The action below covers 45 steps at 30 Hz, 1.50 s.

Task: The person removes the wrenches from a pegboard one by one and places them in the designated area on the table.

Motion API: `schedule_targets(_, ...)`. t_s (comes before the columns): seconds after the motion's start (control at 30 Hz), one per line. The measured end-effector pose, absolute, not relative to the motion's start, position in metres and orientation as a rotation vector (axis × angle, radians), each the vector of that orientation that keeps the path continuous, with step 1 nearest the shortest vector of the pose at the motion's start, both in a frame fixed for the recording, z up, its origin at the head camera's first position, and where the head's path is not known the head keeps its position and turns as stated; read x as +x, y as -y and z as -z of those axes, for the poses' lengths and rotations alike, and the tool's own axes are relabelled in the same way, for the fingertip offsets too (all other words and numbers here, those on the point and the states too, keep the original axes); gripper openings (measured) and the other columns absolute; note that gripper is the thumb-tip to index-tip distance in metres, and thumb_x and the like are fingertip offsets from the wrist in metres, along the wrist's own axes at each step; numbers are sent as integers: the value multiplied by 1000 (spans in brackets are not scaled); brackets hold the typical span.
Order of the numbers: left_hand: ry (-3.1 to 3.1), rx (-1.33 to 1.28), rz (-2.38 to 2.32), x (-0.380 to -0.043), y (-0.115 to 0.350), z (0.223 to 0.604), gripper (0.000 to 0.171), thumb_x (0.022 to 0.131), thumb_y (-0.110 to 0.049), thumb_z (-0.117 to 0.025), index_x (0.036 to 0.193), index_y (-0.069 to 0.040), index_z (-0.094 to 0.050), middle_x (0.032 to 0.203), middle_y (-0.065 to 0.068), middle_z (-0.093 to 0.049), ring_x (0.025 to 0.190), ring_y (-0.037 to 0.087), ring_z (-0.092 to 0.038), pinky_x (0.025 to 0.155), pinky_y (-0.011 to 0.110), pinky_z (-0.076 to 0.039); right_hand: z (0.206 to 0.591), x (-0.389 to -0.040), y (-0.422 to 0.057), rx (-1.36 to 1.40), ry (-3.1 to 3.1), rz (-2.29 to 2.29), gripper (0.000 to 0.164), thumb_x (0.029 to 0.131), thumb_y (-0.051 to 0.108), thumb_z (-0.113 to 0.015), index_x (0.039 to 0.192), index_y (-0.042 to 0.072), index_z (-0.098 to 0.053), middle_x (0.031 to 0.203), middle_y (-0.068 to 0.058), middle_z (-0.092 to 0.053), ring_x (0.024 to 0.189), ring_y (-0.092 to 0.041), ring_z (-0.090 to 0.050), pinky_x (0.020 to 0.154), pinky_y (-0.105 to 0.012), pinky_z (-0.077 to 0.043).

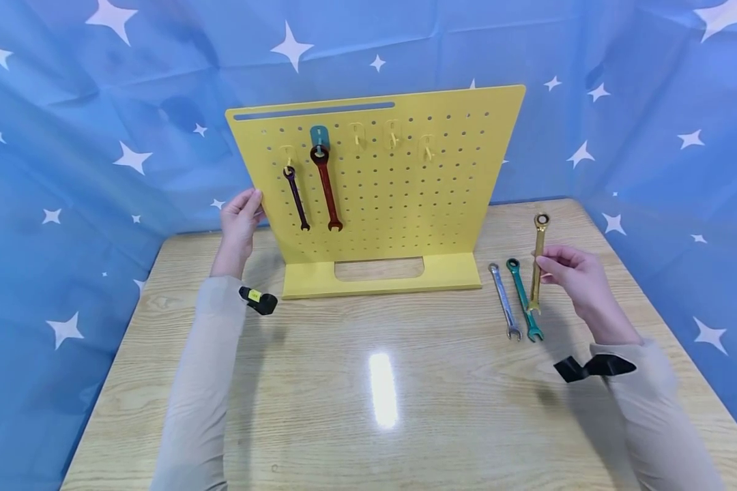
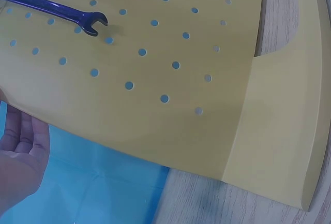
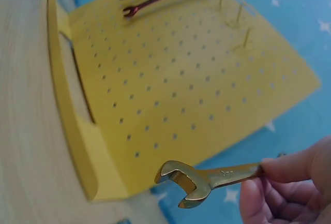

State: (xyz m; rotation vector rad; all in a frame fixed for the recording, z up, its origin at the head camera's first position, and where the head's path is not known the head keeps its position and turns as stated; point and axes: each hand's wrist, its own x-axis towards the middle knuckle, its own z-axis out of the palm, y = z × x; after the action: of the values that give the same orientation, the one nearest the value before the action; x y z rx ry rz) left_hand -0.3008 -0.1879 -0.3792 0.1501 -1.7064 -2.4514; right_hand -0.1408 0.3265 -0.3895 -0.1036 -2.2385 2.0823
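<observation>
Between thumb and fingers, my right hand (image 1: 574,279) pinches a gold combination wrench (image 1: 537,266), ring end up and above the table. Its open jaw end faces the camera in the right wrist view. At the left edge of the yellow pegboard (image 1: 393,204), my left hand (image 1: 240,221) grips the panel, thumb in front and fingers behind. A purple wrench (image 1: 297,198) and a larger red wrench (image 1: 327,191) hang from hooks on the board's left side. Beside the right hand, a silver wrench (image 1: 504,300) and a green wrench (image 1: 524,300) lie on the table.
Three yellow hooks, among them the rightmost hook (image 1: 428,149), stick out right of the red wrench. A teal hook (image 1: 320,136) bears the red wrench. The board's base (image 1: 381,285) stands on the wooden table (image 1: 319,382), with a blue star-patterned cloth (image 1: 190,82) behind.
</observation>
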Motion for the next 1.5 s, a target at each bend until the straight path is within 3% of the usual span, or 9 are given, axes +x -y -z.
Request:
schedule_targets(0.67, 1668, 115, 2466, -300, 188, 380, 12, 88, -11, -66, 79, -14, -72, 74, -1, -66, 70, 10, -61, 67, 21, -52, 448, -137, -373, -357, 2497, -1912, 26, 92, 7, -59, 79, 29, -64, 71, 17, -61, 62, 2, -56, 56, -15, -52)
schedule_targets(0.83, 1664, 120, 2463, -300, 188, 379, 13, 88, -11, -65, 78, -14, -72, 74, -1, -67, 69, 10, -62, 66, 20, -52, 462, -142, -380, -362, 2549, -1881, 15, 90, 5, -60, 86, 18, -65, 70, 18, -61, 59, 1, -57, 55, -16, -52)
schedule_targets(1.0, 1654, 118, 2468, -301, 188, 379, 13, 88, -10, -65, 78, -14, -72, 73, -1, -67, 68, 11, -62, 65, 21, -52, 463, -143, -377, -355, 2643, -1780, 8, 91, -1, -56, 90, 0, -64, 68, 17, -58, 59, 1, -55, 54, -16, -51)
schedule_targets(1.13, 1652, 119, 2471, -301, 188, 380, 13, 88, -10, -65, 78, -14, -72, 73, -1, -67, 68, 11, -62, 65, 21, -52, 467, -146, -377, -361, 2722, -1690, 19, 91, 0, -55, 100, -17, -56, 68, 14, -57, 59, 0, -54, 54, -18, -50)
schedule_targets(1.5, 1679, 119, 2461, -301, 188, 380, 10, 88, -12, -66, 80, -14, -72, 75, -1, -67, 70, 11, -62, 66, 20, -52, 470, -150, -375, -400, 2807, -1626, 37, 93, 6, -55, 114, -23, -46, 71, 11, -57, 61, 0, -55, 56, -20, -52)
